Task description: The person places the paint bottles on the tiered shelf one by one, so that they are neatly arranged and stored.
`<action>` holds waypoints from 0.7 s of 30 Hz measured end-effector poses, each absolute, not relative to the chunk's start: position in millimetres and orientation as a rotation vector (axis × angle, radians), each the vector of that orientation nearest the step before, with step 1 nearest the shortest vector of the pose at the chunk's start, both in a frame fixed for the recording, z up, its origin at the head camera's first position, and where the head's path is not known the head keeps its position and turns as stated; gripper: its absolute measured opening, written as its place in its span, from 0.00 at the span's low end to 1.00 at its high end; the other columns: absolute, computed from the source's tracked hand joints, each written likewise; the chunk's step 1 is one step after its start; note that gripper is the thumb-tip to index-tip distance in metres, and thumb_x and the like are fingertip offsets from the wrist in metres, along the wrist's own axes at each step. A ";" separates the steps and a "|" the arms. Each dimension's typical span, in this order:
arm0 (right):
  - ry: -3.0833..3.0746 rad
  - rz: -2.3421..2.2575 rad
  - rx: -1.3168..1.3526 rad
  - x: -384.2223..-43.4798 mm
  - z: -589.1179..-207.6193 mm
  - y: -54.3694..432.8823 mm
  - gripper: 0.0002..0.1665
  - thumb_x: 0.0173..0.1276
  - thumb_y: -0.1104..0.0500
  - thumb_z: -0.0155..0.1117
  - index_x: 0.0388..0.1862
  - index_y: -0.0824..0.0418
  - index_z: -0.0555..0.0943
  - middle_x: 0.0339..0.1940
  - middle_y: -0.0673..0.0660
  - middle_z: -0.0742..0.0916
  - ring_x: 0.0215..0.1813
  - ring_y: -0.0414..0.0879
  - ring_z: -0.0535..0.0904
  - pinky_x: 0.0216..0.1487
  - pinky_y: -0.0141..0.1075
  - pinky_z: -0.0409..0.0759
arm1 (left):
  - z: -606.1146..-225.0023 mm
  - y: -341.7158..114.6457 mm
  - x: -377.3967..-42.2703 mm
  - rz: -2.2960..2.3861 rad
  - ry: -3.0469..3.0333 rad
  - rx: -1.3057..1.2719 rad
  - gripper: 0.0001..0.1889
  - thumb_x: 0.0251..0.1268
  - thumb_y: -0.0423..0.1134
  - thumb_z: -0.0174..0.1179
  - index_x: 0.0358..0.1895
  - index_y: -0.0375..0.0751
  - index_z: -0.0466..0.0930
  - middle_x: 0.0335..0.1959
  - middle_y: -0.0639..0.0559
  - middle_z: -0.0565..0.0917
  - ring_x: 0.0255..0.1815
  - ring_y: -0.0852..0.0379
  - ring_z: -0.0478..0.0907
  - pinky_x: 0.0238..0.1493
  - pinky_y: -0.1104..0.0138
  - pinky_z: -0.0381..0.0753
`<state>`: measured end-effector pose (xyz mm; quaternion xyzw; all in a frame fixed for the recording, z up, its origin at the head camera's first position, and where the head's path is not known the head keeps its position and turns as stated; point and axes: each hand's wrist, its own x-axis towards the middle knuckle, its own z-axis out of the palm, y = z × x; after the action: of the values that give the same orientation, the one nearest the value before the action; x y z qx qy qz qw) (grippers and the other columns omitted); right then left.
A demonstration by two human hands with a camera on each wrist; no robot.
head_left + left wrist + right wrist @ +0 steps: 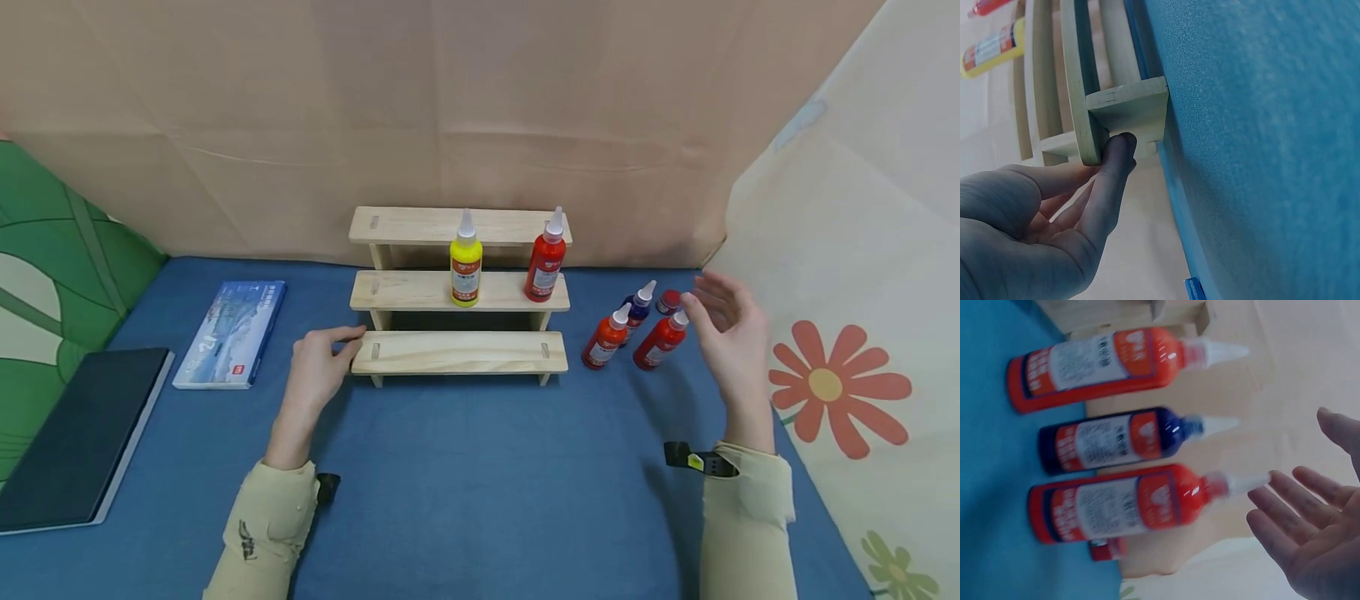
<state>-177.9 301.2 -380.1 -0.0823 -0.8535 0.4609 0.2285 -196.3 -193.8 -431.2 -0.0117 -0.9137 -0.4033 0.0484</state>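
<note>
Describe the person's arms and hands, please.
The left hand is bare, the left sleeve beige with a dark mark. The right hand is bare, the right sleeve beige, beside a black strap with a yellow-green patch.

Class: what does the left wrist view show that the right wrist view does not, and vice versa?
Only the left wrist view: the left hand pinching one end of the tiered wooden shelf, the yellow bottle and, at the bottom edge, a blue corner, apparently a book's.

Only the right wrist view: the right hand, fingers extended, the dark blue bottle between two red bottles, and a small red object partly hidden behind one.

Both: the blue cloth and part of that shelf. Red appears in both, the left showing just a sliver of another red bottle.
</note>
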 end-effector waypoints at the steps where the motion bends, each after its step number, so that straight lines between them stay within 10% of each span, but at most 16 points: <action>1: -2.365 1.271 -0.235 -177.8 -382.9 302.8 0.35 0.80 0.48 0.68 0.80 0.55 0.73 0.74 0.57 0.81 0.73 0.56 0.78 0.73 0.47 0.73 | -431.0 -194.0 -196.3 -1.227 -2.786 -0.035 0.15 0.81 0.30 0.60 0.63 0.28 0.85 0.51 0.26 0.87 0.10 0.56 0.65 0.17 0.67 0.63; 21: -2.622 1.342 -0.149 -180.2 -411.2 325.6 0.42 0.78 0.46 0.71 0.82 0.62 0.68 0.76 0.67 0.76 0.73 0.67 0.72 0.70 0.61 0.74 | -429.9 -193.8 -196.8 -1.223 -2.797 -0.022 0.15 0.81 0.30 0.60 0.63 0.27 0.85 0.54 0.27 0.86 0.12 0.57 0.67 0.18 0.67 0.64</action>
<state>-180.2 325.6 -411.2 -0.0501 -0.8849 0.4530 0.0959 -196.8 -193.8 -429.9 -0.0070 -0.9153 -0.4003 0.0443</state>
